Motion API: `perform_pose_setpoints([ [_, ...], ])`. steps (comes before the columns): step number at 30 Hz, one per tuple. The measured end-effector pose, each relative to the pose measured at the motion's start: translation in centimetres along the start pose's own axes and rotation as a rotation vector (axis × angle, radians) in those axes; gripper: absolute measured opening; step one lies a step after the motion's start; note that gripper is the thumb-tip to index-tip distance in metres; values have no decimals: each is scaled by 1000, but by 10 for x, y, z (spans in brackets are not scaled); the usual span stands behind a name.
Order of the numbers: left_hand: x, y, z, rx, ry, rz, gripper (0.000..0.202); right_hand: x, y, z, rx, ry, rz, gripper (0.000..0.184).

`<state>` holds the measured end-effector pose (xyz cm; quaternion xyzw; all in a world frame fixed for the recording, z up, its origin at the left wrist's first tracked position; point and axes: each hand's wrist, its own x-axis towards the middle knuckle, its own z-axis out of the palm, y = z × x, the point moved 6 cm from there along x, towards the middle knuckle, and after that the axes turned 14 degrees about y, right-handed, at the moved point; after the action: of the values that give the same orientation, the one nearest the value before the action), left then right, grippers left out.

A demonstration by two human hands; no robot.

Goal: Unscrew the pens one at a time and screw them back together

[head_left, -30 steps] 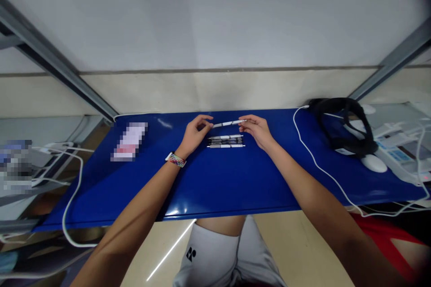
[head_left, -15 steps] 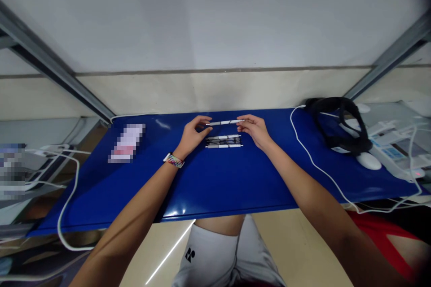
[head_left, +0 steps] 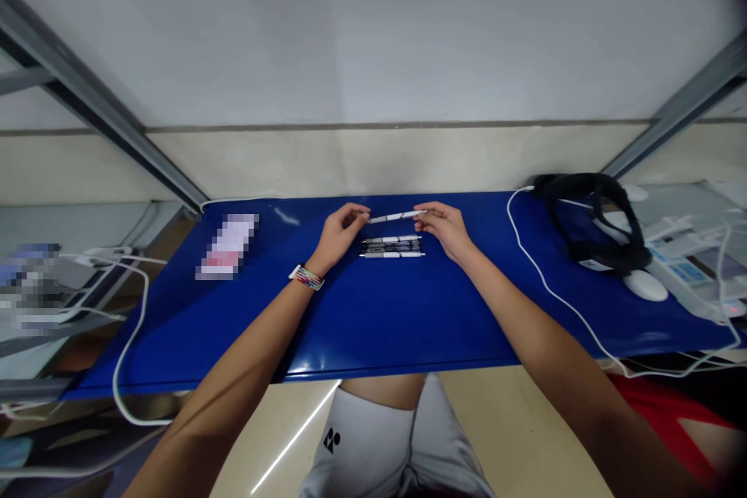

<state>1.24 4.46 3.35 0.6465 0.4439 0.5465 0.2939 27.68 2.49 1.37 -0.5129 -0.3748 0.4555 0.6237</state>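
A white and grey pen (head_left: 392, 217) is held crosswise between my two hands, just beyond a row of other pens. My left hand (head_left: 344, 227) pinches its grey tip end between thumb and fingers. At the other end, my right hand (head_left: 442, 226) is closed on the white end with its fingertips. Nearer to me, several pens (head_left: 391, 247) lie side by side on the blue tabletop (head_left: 397, 311), white ones at the outer edges and darker ones in the middle. A colourful woven band circles my left wrist.
A pixelated pink-white rectangle (head_left: 229, 247) lies at the left. On the right are a black head strap device (head_left: 607, 237), a white rounded object (head_left: 645, 285) and a white cable (head_left: 552, 292). Another cable (head_left: 125, 350) hangs at the left edge. A wall stands behind the table.
My left fingers have closed on the pen's tip end, where they were looser around it before. The pen tilts slightly more, its right end farther from me. The view has shifted a little.
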Motion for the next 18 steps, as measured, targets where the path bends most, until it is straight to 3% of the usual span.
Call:
perform_pose_setpoints([
  [18,0,-2,2,-80,-18,-46,26,0,-1,0,28,7,6,37],
])
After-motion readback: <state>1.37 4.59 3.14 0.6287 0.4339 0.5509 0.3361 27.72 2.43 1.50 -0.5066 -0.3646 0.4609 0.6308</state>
